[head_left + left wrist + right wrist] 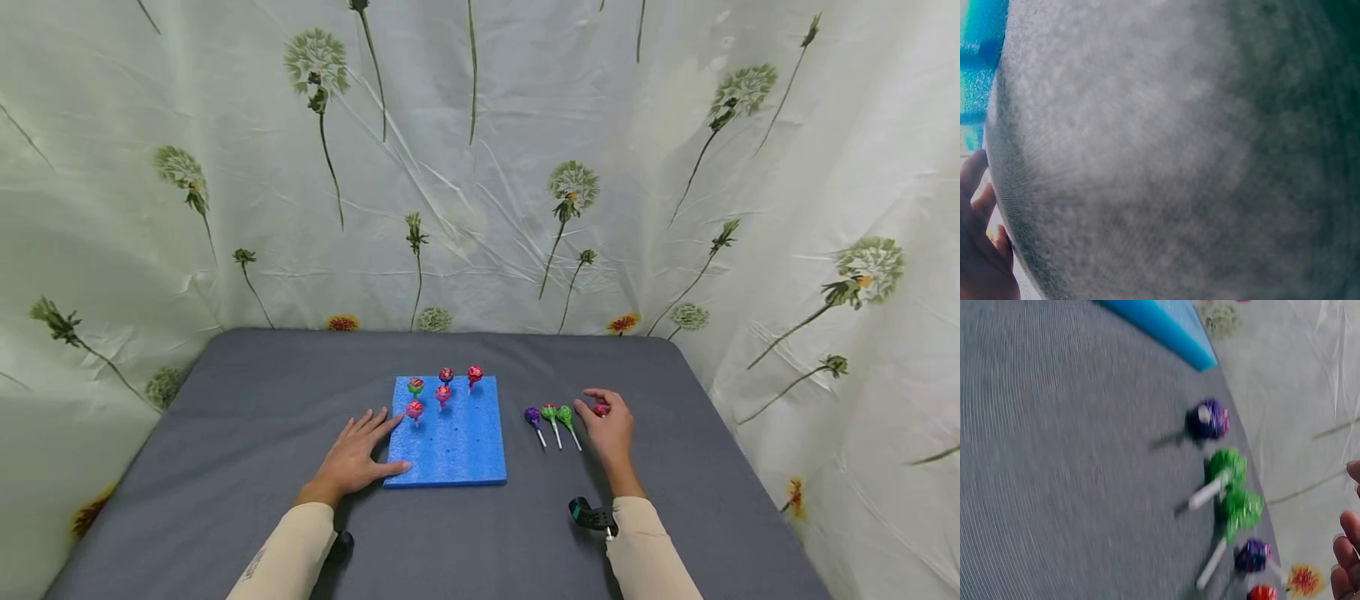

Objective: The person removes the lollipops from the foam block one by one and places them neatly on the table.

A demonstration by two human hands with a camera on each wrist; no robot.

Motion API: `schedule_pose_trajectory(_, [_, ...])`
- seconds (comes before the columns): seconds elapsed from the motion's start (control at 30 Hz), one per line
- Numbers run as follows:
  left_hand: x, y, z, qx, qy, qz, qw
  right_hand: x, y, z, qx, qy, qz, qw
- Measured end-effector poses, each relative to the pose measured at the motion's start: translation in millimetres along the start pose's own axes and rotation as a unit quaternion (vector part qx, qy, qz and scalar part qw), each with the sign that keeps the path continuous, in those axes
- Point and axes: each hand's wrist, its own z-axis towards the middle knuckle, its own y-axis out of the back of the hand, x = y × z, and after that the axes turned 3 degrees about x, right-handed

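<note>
Lollipop pickup beside blue foam board [450,442].
Right hand [609,429] pinches red lollipop [601,410]; grip the stick. Left hand [356,458], fingers relaxed, steadies the board.

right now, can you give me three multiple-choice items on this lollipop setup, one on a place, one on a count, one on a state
1. Where does the left hand rest?
A. on the table at the blue foam board's left edge
B. on top of the upright lollipops
C. on the curtain

2. How many lollipops stand upright in the blue foam board?
A. two
B. five
C. nine

3. How do the purple lollipop and the two green lollipops lie?
A. stuck upright in the board
B. flat on the grey table, right of the board
C. held in the left hand

Answers: 1 A, flat fingers reach the board's left edge. 2 B, five heads show near its far edge. 3 B, their sticks lie on the cloth beside the right hand.
</note>
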Motion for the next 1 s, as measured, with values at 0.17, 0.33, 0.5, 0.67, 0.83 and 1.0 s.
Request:
schedule_pose_trajectory(0.17, [-1.7, -2.5, 4.2, 0.0, 0.001, 0.001, 1.0, 14, -6, -5, 0.011, 0.022, 0.01, 1.0])
schedule_pose_trajectory(0.33, [0.0, -4.3, 3.2, 0.002, 0.007, -0.004, 1.0, 28, -18, -12, 0.032, 0.039, 0.053, 0.997])
schedule_pose_trajectory(0.5, [1.6, -3.8, 1.5, 0.003, 0.013, -0.006, 0.9999, 39, -34, -20, 0.041, 0.057, 0.083, 0.994])
schedule_pose_trajectory(0.67, [2.1, -2.6, 2.5, 0.0, 0.012, -0.003, 0.9999, 49, -49, -27, 0.07, 0.064, 0.105, 0.99])
schedule_pose_trajectory(0.83, [3.6, -3.2, 2.2, -0.002, 0.009, -0.006, 0.9999, 56, -64, -36, 0.106, 0.063, 0.127, 0.984])
schedule_pose_trajectory(1.0, [3.8, -6.0, 3.0, -0.007, 0.008, -0.008, 0.9999, 63, -76, -45, 0.128, 0.084, 0.133, 0.979])
